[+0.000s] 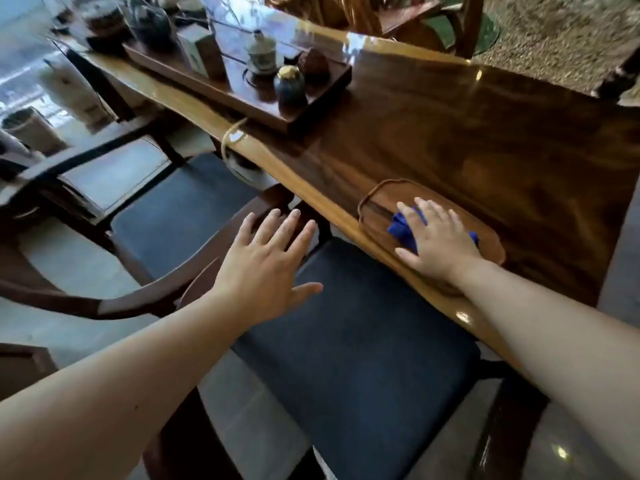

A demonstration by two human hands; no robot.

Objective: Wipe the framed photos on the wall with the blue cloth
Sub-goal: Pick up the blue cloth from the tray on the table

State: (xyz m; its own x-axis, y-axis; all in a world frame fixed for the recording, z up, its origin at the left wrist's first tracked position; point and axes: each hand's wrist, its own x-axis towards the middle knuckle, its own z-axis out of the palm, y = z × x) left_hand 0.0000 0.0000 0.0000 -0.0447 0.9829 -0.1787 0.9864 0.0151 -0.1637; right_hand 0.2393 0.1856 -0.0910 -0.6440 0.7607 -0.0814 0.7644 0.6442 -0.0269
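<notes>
A crumpled blue cloth [401, 229] lies in a shallow oval wooden tray [374, 199] near the front edge of a long glossy wooden table [467, 133]. My right hand [438, 242] lies flat on top of the cloth, fingers spread, covering most of it; blue shows at the fingers and by the wrist. My left hand [265, 263] hovers open with spread fingers over the curved wooden armrest [207, 251] of a chair, holding nothing. No framed photos or wall appear in this view.
A chair with a dark cushion [363, 358] stands right in front of me, a second chair [180, 213] to its left. Farther along the table a dark tea tray [311, 109] carries a lidded cup [261, 51], a small dark jar [289, 86] and a box [201, 51].
</notes>
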